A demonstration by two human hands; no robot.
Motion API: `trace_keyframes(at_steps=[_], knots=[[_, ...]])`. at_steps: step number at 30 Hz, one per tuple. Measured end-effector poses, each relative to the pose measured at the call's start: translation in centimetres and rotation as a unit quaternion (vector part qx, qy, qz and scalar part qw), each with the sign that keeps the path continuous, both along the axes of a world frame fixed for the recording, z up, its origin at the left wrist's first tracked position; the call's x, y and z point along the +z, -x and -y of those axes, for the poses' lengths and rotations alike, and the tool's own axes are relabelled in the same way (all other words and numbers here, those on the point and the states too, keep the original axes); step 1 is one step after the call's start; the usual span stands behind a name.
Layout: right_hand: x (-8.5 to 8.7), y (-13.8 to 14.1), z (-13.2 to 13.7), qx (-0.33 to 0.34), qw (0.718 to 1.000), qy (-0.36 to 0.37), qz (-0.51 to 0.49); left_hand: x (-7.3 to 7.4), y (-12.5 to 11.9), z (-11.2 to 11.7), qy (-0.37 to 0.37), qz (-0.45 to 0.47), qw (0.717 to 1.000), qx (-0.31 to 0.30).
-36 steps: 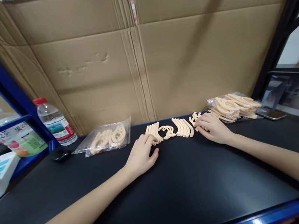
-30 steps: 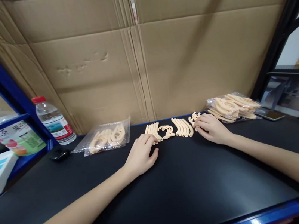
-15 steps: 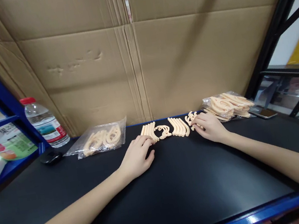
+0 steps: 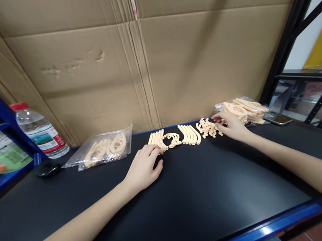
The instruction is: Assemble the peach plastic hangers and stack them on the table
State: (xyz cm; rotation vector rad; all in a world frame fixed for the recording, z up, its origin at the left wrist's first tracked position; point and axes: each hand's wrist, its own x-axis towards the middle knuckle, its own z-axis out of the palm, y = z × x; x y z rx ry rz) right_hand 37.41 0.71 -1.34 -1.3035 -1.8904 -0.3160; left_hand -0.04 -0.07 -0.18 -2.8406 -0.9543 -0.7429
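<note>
My left hand [image 4: 145, 164] rests on the black table, fingers loosely curved and thumb apart, its fingertips at the near end of a row of pale, slightly bent strips [image 4: 157, 138]. To the right of that row lie several C-shaped pale pieces [image 4: 173, 139]. A second row of curved strips [image 4: 190, 134] comes after them, followed by a loose pile of small hooked pieces [image 4: 206, 127]. Just right of this pile is my right hand [image 4: 231, 126], thumb and fingers spread, with nothing visible between them. Its fingertips are close to a clear bag of pale flat pieces [image 4: 246, 109].
Another clear bag with pale curved pieces [image 4: 106, 148] lies at the left. Beyond it are a black computer mouse [image 4: 47, 170] and a red-capped water bottle [image 4: 42, 133]. A phone [image 4: 278, 119] lies at the right. Cardboard [image 4: 94, 66] stands along the table's back.
My right hand has moved off the pile of small hooked pieces to the right, leaving the pile uncovered. My left hand stays by the left row. The view has shifted slightly.
</note>
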Motion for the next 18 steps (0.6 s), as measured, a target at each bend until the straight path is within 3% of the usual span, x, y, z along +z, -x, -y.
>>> trace_keyframes(at_steps=[4, 8, 12, 18], knots=[[0.0, -0.2, 0.6, 0.052, 0.991, 0.077, 0.096, -0.1, -0.1, -0.2, 0.005, 0.004, 1.000, -0.003], [-1.0, 0.4, 0.7, 0.076, 0.975, 0.137, 0.156, -0.1, -0.1, -0.2, 0.008, 0.007, 1.000, -0.004], [-1.9, 0.6, 0.4, 0.081, 0.974, 0.138, 0.158, -0.1, -0.1, -0.2, 0.011, 0.004, 1.000, -0.002], [-1.7, 0.8, 0.1, 0.097, 0.978, 0.126, 0.134, 0.1, -0.2, -0.1, 0.005, 0.001, 1.000, 0.005]])
